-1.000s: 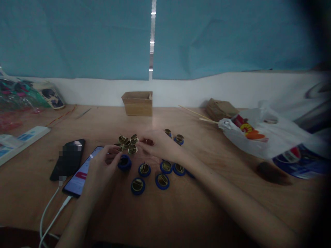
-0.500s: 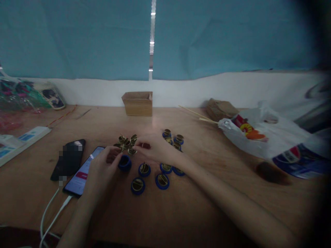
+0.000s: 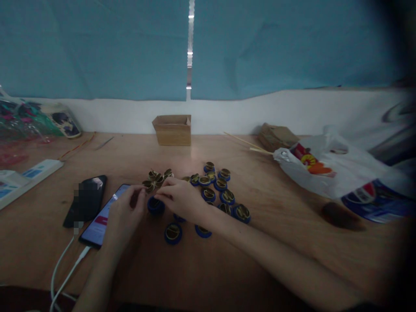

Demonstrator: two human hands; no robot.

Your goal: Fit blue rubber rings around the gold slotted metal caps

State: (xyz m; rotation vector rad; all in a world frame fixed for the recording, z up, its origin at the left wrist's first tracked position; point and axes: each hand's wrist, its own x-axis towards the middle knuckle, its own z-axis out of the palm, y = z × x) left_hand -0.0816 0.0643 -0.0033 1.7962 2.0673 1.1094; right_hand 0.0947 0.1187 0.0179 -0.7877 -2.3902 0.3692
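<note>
Several blue round pieces with gold-coloured metal parts on top (image 3: 173, 233) are spread over the wooden table (image 3: 253, 264). A small heap of loose gold-coloured metal parts (image 3: 152, 175) lies behind my hands. Between my hands stands a dark blue round piece (image 3: 155, 205) with no metal part visible on it. My right hand (image 3: 182, 197) is over its right edge, fingertips pinched together; what they hold, if anything, is too small to tell. My left hand (image 3: 128, 208) is just left of the blue piece, thumb and forefinger curled toward each other with a gap between them.
Two phones (image 3: 89, 199) lie at the left, one with a cable, beside a white power strip (image 3: 32, 175). A cardboard box (image 3: 173, 132) stands at the back. Wooden sticks (image 3: 243, 141), a brown packet (image 3: 276, 136) and a plastic bag (image 3: 351, 160) are on the right.
My right hand has come from the gold heap toward me, onto the blue round piece. My left hand has drawn slightly left, away from that piece.
</note>
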